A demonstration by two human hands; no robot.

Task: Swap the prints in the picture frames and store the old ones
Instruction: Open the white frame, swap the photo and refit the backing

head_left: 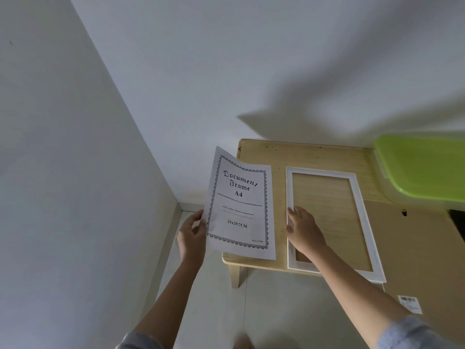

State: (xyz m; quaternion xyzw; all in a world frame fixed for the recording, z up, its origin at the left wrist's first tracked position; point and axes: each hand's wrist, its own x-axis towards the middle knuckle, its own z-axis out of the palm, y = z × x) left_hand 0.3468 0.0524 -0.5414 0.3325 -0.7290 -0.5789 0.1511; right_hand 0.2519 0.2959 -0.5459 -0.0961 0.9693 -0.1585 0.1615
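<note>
In the head view, the left hand pinches the print by its left edge, thumb on the printed face and fingers behind. The grip is narrow and at the margin, which likely keeps the sheet uncreased and its "Document Frame A4" face readable. The sheet is held up off the table, partly over its left edge and just beside the white frame, so it is out of the frame and not yet stored. The frame lies flat on the table with bare wood showing through its opening. The right hand rests flat on the frame's left border, fingers straight and spread and gripping nothing, probably to steady the frame. To the right lies a brown board with a small hanger and a barcode label. It is probably the frame's backing, set aside to free the print. A box with a green lid sits at the far right, a plausible place for the old sheet.
</note>
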